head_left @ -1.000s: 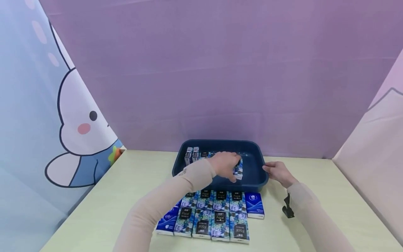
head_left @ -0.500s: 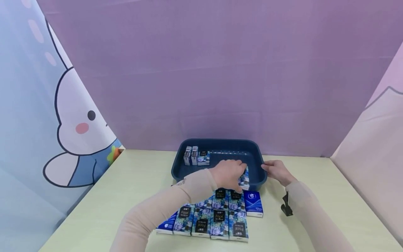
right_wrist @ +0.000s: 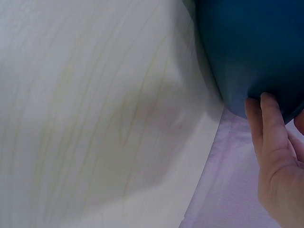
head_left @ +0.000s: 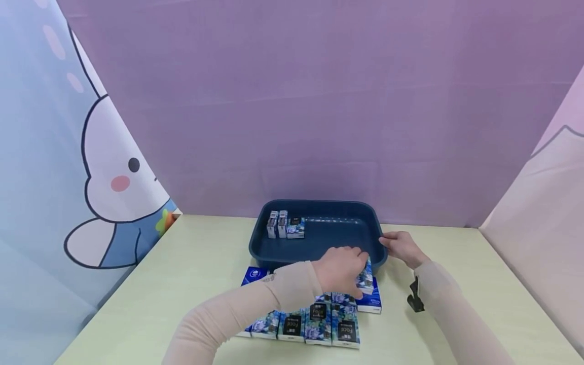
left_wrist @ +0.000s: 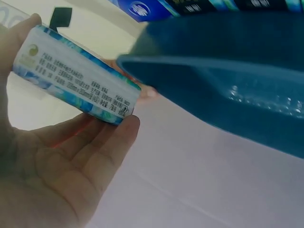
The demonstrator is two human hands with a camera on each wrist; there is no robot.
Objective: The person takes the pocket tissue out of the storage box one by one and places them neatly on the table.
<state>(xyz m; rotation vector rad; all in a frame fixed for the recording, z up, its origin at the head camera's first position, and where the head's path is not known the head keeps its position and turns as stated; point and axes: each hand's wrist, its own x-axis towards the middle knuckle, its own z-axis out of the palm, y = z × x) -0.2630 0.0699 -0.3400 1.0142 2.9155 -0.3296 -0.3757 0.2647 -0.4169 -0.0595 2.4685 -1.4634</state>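
Observation:
My left hand (head_left: pixel 342 268) grips a flower-patterned tissue pack (head_left: pixel 366 276) between thumb and fingers. It hangs over the front right edge of the dark blue tray (head_left: pixel 315 202), above a plain blue tissue pack (head_left: pixel 371 300). Printed text shows on the side of the held pack (left_wrist: pixel 76 73) in the left wrist view. My right hand (head_left: pixel 403 248) pinches the tray's right rim, its fingers (right_wrist: pixel 273 123) against the outer wall in the right wrist view. Inside the tray, at the left, two packs (head_left: pixel 282 224) stand on edge beside a flower-patterned pack (head_left: pixel 296 229).
In front of the tray several flowered tissue packs (head_left: pixel 318 324) lie in rows on the pale table (head_left: pixel 205 253), partly hidden by my left arm. Another blue pack (head_left: pixel 253 274) lies at their left. A purple cloth (head_left: pixel 319 101) hangs behind the tray.
My left hand has carried the flowered pack out of the tray, toward me and to the right. My right hand has stayed at the tray's rim.

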